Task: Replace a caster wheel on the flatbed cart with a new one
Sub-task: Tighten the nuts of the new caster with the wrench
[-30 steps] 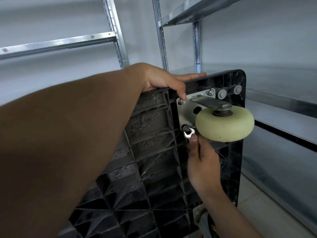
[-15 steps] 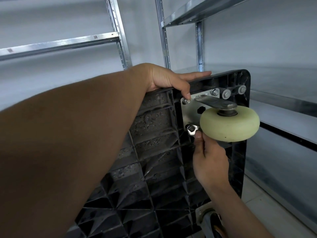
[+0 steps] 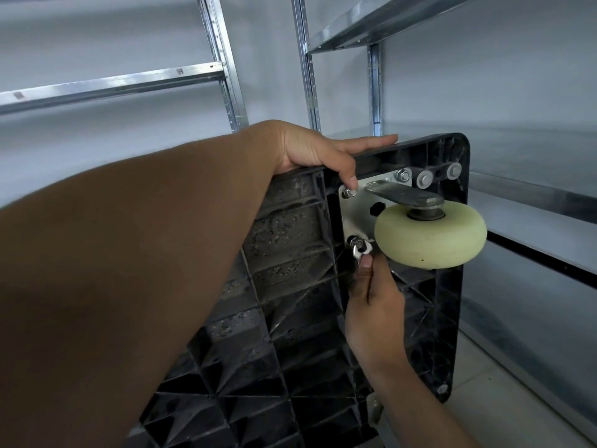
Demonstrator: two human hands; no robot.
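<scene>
Left hand (image 3: pixel 318 153): grips the upended flatbed cart (image 3: pixel 290 286) top edge, steadying it. Right hand (image 3: pixel 374 305): below, grasps a wrench (image 3: pixel 359 252) on the lower-left bolt. Caster wheel (image 3: pixel 431 236): mounted, just right of both hands.

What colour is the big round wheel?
The wheel is pale creamy yellow, seen best in the head view.

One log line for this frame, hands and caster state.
left hand: grips cart top edge | right hand: holds wrench on lower-left plate bolt | caster wheel: mounted
</scene>
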